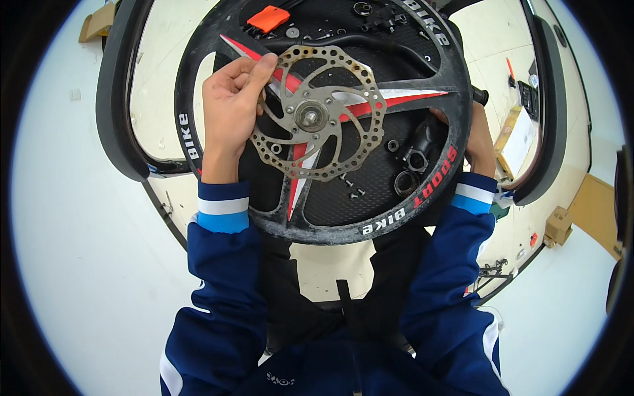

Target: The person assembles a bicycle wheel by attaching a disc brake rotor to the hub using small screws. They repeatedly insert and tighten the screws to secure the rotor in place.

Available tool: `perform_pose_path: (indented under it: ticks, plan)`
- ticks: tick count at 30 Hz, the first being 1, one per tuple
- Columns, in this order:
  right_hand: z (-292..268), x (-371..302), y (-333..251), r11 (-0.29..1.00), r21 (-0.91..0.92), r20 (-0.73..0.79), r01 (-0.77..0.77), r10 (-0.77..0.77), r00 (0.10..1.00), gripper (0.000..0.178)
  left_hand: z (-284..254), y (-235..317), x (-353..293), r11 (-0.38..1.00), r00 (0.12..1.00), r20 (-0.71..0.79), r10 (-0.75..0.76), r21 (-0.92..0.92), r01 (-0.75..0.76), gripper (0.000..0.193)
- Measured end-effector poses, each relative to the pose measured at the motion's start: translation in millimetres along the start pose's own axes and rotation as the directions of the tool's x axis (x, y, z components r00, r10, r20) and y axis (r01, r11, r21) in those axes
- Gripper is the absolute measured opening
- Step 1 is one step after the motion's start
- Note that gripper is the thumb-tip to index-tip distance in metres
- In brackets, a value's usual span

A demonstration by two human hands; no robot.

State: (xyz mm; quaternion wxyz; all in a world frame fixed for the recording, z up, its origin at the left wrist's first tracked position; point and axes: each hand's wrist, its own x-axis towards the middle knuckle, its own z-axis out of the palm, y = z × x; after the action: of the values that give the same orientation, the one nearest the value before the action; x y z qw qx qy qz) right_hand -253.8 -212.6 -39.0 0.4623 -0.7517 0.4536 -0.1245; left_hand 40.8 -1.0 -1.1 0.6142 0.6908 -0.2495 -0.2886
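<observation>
- Brake disc [290, 121]: likely stiff; take the upper-left edge, where left hand [231, 89] pinches.
- Wheel [460, 86]: probably heavy; take the right rim, where right hand [480, 135] clasps.

Left hand [232, 99] pinches; right hand [478, 132] is partly hidden.

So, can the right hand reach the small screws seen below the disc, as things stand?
Probably not directly: the right hand seems busy holding the wheel's rim. If it let go, the opening between the spokes would likely leave the small screws within reach.
</observation>
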Motion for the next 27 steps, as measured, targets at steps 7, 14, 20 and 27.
perform_pose_path:
  ticks: [7, 14, 20, 27]
  plan:
    - [-1, 1, 13, 0.976, 0.207, -0.074, -0.072, 0.089, 0.993, 0.033, -3, -5, 3, 0.996, 0.995, 0.04, -0.09, -0.003, 0.09, 0.023]
    - [-1, -13, -33, 0.889, 0.428, -0.336, -0.166, 0.327, 0.883, 0.025, -2, -1, 1, 0.998, 0.997, 0.058, -0.044, 0.054, 0.041, 0.027]
    - [-4, -71, -71, 0.995, 0.097, -0.25, 0.037, -0.012, 0.968, 0.016, 4, 1, 0, 0.983, 0.999, -0.007, 0.031, 0.183, -0.029, 0.033]
    - [74, -92, -134, 0.956, -0.172, 0.427, 0.237, -0.144, 0.892, 0.012, 2, -4, -3, 0.943, 0.988, -0.064, 0.14, 0.313, -0.113, 0.04]
